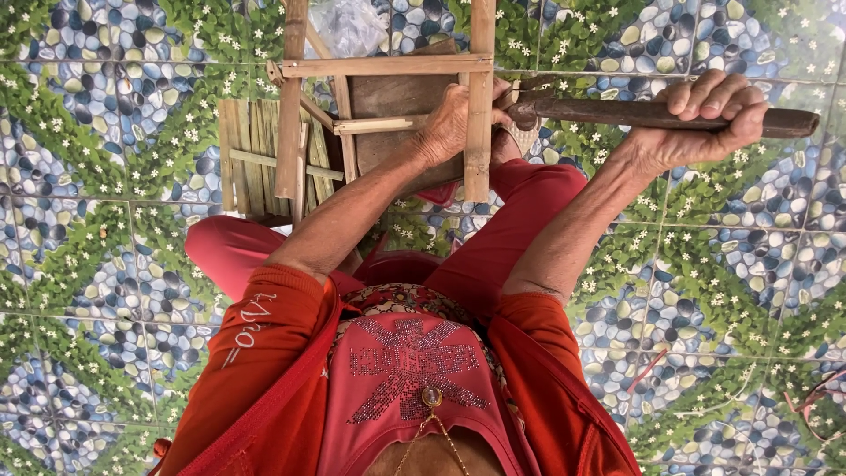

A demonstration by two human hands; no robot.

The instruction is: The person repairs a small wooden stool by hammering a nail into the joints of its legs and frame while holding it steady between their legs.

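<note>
1. Left hand (451, 123) grips the bamboo frame (388, 106), which stands on the tiled floor (106, 264) between the knees.
2. Right hand (705, 110) is clenched around a dark-handled tool (617, 113).
3. Risk: a glancing swing could hit the left fingers, which sit beside the tool's head.
4. The head is hidden behind the frame; its kind is unclear.

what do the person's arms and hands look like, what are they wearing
Both arms wear orange-red sleeves pushed up above the elbows, leaving the forearms bare. The left sleeve carries pale lettering along the upper arm; the right sleeve looks plain. The left hand and right hand are bare: no gloves, and no rings, watch or bracelets that show.
</note>
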